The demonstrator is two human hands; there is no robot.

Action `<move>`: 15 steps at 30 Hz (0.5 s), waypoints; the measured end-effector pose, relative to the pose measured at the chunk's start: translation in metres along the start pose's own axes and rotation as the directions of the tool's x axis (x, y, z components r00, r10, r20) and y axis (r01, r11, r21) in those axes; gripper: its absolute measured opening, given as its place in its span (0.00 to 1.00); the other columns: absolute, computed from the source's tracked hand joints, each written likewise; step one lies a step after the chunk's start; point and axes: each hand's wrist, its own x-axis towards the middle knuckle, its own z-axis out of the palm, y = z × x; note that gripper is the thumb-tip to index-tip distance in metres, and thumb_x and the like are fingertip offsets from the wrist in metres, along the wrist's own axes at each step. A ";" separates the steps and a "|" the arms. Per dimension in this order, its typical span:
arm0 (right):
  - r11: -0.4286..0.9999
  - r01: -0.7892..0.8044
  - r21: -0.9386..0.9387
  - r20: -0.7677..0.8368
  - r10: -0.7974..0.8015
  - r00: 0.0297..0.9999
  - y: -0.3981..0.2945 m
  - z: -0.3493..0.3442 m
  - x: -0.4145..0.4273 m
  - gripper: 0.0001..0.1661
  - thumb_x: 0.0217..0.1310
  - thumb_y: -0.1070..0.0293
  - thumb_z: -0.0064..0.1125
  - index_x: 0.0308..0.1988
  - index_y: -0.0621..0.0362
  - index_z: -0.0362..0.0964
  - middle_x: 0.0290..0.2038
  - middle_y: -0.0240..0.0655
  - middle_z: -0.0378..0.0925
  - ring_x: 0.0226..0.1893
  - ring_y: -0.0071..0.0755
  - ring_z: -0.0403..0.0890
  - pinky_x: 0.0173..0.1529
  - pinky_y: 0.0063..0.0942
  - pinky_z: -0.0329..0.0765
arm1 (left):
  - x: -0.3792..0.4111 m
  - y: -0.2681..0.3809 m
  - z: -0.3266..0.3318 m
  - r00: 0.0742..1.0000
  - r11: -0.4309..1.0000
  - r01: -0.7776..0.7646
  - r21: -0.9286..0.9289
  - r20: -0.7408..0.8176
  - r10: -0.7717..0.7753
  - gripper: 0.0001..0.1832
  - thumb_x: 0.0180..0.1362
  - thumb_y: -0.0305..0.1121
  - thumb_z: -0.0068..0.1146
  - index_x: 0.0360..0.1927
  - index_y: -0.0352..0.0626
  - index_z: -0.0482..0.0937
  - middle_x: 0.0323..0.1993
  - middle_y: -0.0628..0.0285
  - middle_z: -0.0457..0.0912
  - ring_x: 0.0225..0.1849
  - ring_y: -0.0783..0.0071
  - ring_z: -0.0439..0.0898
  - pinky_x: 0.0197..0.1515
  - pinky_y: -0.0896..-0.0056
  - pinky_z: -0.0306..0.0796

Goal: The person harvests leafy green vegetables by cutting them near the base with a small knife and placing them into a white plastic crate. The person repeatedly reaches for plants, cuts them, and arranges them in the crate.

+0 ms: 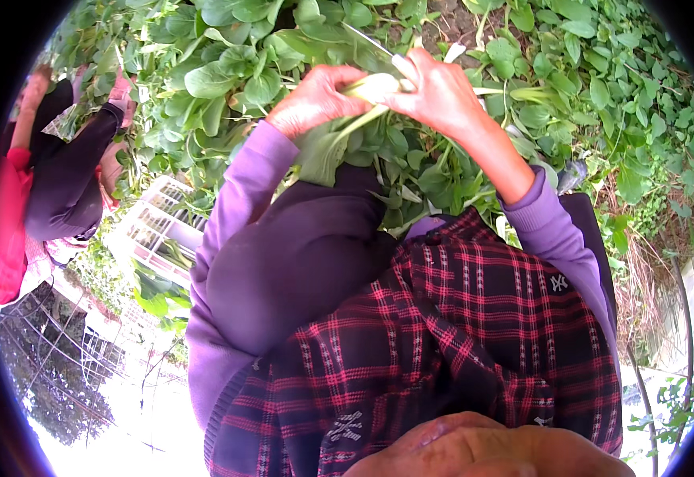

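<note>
My left hand (321,98) grips a leafy green, apparently bok choy, around its pale, thick base (373,88). One of its broad leaves (323,152) hangs down in front of my knee. In my right hand (439,89) is a knife by its white handle (404,65); the thin blade (368,39) points up and to the left, away from me. The right thumb presses against the plant's base, close to the left fingers. Leafy green plants (221,71) surround both hands.
A white plastic crate (183,231) with some greens stands left of my knee (305,256). Farther left, another person (63,173) crouches among the plants. Dense vines (633,113) and dry grass (639,292) lie to the right. Wire mesh (54,352) shows at lower left.
</note>
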 end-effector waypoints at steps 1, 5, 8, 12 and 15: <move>0.999 -0.004 -0.041 -0.028 0.003 1.000 -0.003 -0.001 0.003 0.28 0.41 0.54 0.67 0.34 0.64 0.66 0.22 0.50 0.76 0.24 0.53 0.79 0.29 0.44 0.75 | 0.002 -0.001 -0.002 0.998 0.995 -0.051 0.081 -0.040 0.055 0.19 0.47 0.26 0.63 0.45 0.34 0.76 0.36 0.63 0.81 0.37 0.79 0.77 0.43 0.75 0.72; 0.987 -0.063 -0.151 -0.175 0.036 0.984 0.006 -0.015 0.013 0.32 0.41 0.46 0.68 0.32 0.61 0.64 0.24 0.45 0.77 0.25 0.46 0.81 0.29 0.37 0.77 | 0.000 -0.007 -0.015 0.975 0.991 0.040 0.129 -0.222 -0.011 0.18 0.47 0.28 0.63 0.43 0.35 0.75 0.33 0.63 0.80 0.35 0.78 0.77 0.41 0.75 0.72; 0.970 -0.221 0.102 0.038 0.218 0.975 -0.006 -0.009 0.011 0.34 0.41 0.46 0.67 0.37 0.64 0.66 0.27 0.47 0.77 0.30 0.49 0.80 0.36 0.40 0.76 | -0.004 -0.011 -0.008 0.973 0.999 0.033 0.020 -0.230 -0.028 0.19 0.49 0.29 0.62 0.45 0.34 0.74 0.35 0.63 0.79 0.36 0.78 0.78 0.42 0.76 0.72; 0.956 -0.171 0.237 -0.008 0.178 0.984 -0.007 0.024 0.006 0.29 0.41 0.55 0.68 0.35 0.66 0.67 0.29 0.47 0.77 0.31 0.43 0.80 0.37 0.36 0.75 | -0.002 -0.014 0.006 0.993 0.994 -0.020 -0.108 -0.118 0.007 0.19 0.53 0.30 0.59 0.48 0.35 0.72 0.39 0.63 0.79 0.40 0.80 0.76 0.46 0.77 0.70; 0.842 -0.140 0.522 0.066 0.124 0.990 0.018 0.043 0.003 0.24 0.43 0.60 0.67 0.34 0.66 0.67 0.28 0.44 0.76 0.28 0.36 0.78 0.35 0.32 0.75 | -0.007 -0.015 0.007 0.999 0.984 0.043 -0.173 -0.016 -0.046 0.22 0.51 0.29 0.61 0.49 0.35 0.71 0.39 0.64 0.79 0.40 0.81 0.76 0.46 0.77 0.69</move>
